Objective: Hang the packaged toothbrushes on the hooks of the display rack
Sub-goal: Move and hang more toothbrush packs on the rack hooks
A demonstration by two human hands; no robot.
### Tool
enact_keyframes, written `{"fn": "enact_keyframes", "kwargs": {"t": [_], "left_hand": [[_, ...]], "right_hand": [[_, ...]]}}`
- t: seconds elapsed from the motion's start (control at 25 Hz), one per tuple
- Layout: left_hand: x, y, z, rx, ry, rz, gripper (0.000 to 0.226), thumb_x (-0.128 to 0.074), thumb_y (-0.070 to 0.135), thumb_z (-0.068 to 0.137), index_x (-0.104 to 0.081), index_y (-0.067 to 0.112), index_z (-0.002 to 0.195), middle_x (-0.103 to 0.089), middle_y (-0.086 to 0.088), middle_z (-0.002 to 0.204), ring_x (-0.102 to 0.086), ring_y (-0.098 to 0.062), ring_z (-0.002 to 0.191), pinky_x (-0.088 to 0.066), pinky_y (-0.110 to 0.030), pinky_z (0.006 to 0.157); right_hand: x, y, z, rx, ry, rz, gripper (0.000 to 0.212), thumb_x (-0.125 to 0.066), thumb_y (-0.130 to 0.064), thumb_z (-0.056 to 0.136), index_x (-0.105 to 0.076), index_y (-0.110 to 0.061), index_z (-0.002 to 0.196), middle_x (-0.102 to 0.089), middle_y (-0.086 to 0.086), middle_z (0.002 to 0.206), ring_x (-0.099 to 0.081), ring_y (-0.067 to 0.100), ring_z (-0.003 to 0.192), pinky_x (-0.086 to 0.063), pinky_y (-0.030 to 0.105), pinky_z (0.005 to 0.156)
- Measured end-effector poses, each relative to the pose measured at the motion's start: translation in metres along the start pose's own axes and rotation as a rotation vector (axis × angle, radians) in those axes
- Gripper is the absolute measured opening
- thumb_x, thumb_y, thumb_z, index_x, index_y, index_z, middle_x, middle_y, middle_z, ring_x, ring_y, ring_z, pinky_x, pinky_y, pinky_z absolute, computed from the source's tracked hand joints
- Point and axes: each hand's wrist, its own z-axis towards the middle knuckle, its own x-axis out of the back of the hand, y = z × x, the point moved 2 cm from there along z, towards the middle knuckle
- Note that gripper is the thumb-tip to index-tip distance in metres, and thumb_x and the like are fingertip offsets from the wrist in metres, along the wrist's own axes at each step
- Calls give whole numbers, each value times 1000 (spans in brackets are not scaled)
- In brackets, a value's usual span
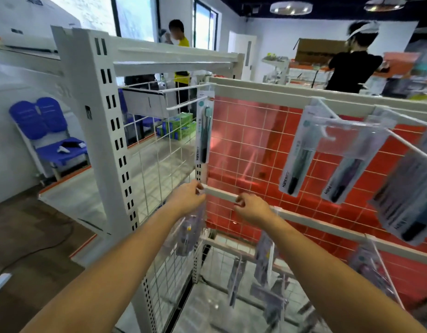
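My left hand (187,200) grips the top of a clear packaged toothbrush (186,236), which hangs blurred below it, just left of the white middle rail (219,193) of the display rack. My right hand (252,207) is at the same rail, fingers curled near its edge; whether it holds anything is unclear. One packaged toothbrush (203,131) hangs on a hook at the rack's top left corner. Others (301,152) hang on hooks (324,109) at the upper right, and more packages (264,258) hang on the lower tier.
The rack's red wire grid panel (246,145) faces me. A white slotted upright (104,131) and wire shelf frame stand to the left, with blue chairs (46,131) beyond. Two people stand at the back. A cable runs across the dark floor (27,236).
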Motion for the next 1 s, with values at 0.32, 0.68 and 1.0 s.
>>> {"fn": "enact_keyframes", "kwargs": {"t": [0.32,0.68,1.0], "left_hand": [[17,-15,80,180,121,-168,39,-48,30,93,-46,15,128,-58,-8,123,-56,-24,106,-46,-32,88],[47,9,143,81,239,-411,44,-43,36,96,-38,17,135,-55,-8,131,-54,-26,114,-42,-35,93],[48,24,162,17,317,-640,30,-31,23,101,-49,9,122,-57,-13,121,-54,-29,111,-41,-35,92]], "right_hand": [[26,-35,101,117,34,86,37,-53,-36,92,-53,-13,121,-62,6,114,-59,21,100,-50,36,91],[61,-63,163,57,126,373,43,-58,-24,91,-46,-12,130,-54,9,130,-55,22,108,-46,35,95],[48,-79,183,109,95,533,32,-53,-5,90,-51,-7,121,-58,12,117,-55,25,106,-45,42,99]]}}
